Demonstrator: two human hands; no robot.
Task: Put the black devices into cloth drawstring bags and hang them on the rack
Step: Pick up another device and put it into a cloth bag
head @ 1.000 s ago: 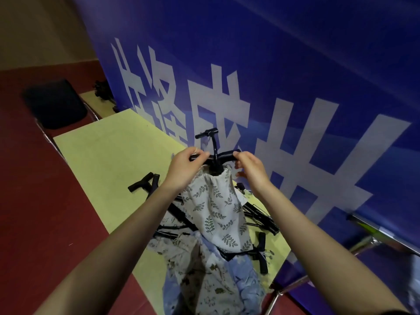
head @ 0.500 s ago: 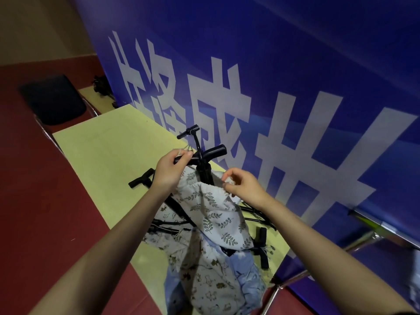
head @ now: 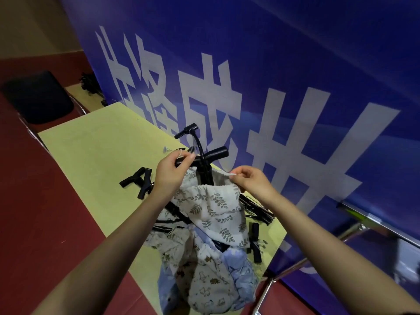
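A black device (head: 205, 164) is standing upright in a leaf-print drawstring bag (head: 213, 205) above the yellow table (head: 91, 160), handle poking out at 12 o'clock; the left hand (head: 172, 171) is pinching a white cord (head: 181, 153) at the handle and the right hand (head: 252, 180) is pinching the bag's rim at 3 o'clock. Likely risk: uneven pulling is letting the mouth snag under the crossbar, or the heavy device is tipping out. Loose devices (head: 138, 180) and spare bags (head: 204, 280) are crowding 6 to 9 o'clock, the blue banner (head: 295, 64) is closing off 12 to 3, and bare table is lying toward 10.
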